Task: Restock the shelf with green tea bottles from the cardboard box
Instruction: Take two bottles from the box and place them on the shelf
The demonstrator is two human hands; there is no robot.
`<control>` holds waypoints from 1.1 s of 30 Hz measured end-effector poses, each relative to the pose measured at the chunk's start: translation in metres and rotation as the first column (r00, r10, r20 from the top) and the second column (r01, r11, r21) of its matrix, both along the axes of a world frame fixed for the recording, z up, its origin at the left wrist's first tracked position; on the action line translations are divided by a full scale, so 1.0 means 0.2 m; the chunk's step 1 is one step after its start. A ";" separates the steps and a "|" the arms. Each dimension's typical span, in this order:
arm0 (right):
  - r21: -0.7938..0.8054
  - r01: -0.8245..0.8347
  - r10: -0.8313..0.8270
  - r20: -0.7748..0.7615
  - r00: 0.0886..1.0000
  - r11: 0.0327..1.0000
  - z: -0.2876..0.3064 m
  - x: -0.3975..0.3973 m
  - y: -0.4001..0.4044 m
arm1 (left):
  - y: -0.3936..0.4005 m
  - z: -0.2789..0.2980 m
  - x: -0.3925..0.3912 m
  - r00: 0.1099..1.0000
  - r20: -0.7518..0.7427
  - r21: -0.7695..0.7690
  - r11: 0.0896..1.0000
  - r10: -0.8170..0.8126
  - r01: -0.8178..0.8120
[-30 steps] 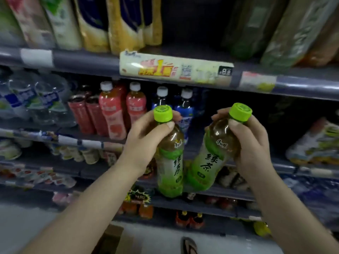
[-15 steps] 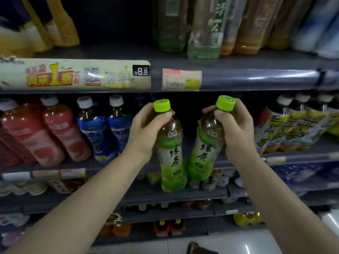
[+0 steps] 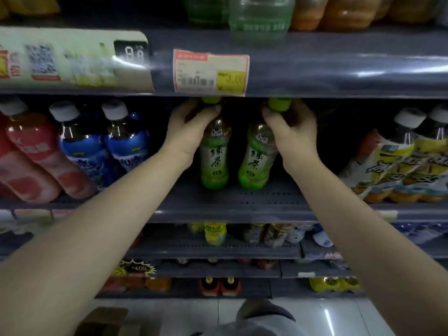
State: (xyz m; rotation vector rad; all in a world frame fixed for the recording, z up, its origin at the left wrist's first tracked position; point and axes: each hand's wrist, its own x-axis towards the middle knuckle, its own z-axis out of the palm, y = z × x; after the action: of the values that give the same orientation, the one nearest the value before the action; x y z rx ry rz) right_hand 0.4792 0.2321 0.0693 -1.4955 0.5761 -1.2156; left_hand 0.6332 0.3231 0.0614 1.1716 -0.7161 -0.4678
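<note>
The left hand (image 3: 188,132) grips the neck of the left green tea bottle (image 3: 214,155); the right hand (image 3: 292,133) grips the right green tea bottle (image 3: 257,158). Both clear, green-wrapped plastic bottles sit on the perforated metal shelf (image 3: 254,202), caps partly hidden under the upper ledge. The cardboard box (image 3: 106,321) is cut off, near left.

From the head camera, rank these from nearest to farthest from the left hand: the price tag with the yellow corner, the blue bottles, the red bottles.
Measured from the left hand:
1. Price tag, on the shelf edge just above it.
2. Blue bottles, on the same shelf, to its left.
3. Red bottles, farther left, at the frame's edge.
</note>
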 end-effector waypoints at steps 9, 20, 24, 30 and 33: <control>0.023 -0.091 0.093 -0.160 0.983 0.996 -0.06 0.13 -0.13 | -0.06 -0.08 0.04 0.995 0.090 0.104 0.994 -0.033 0.024; -0.012 -0.073 0.058 -0.484 0.873 0.997 -0.32 -0.01 -0.08 | 0.09 -0.31 -0.01 0.906 0.422 0.498 0.840 -0.016 -0.217; -0.114 -0.038 -0.037 -0.588 0.808 0.993 -0.47 -0.01 -0.06 | 0.08 -0.43 -0.01 0.902 0.431 0.512 0.824 -0.003 -0.242; -0.158 -0.010 -0.080 -0.549 0.832 0.987 -0.48 0.13 -0.14 | -0.04 -0.44 0.06 0.885 0.465 0.436 0.861 0.035 -0.263; -0.142 0.000 -0.078 -0.544 0.836 0.990 -0.48 0.20 -0.20 | -0.11 -0.45 0.10 0.895 0.436 0.394 0.875 0.091 -0.281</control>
State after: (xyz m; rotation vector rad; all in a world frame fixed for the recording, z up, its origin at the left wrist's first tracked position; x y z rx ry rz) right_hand 0.5195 0.1926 -0.0275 -1.9764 0.9212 -0.8531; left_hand 0.6539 0.3018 -0.0277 1.7967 -0.8625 -0.2219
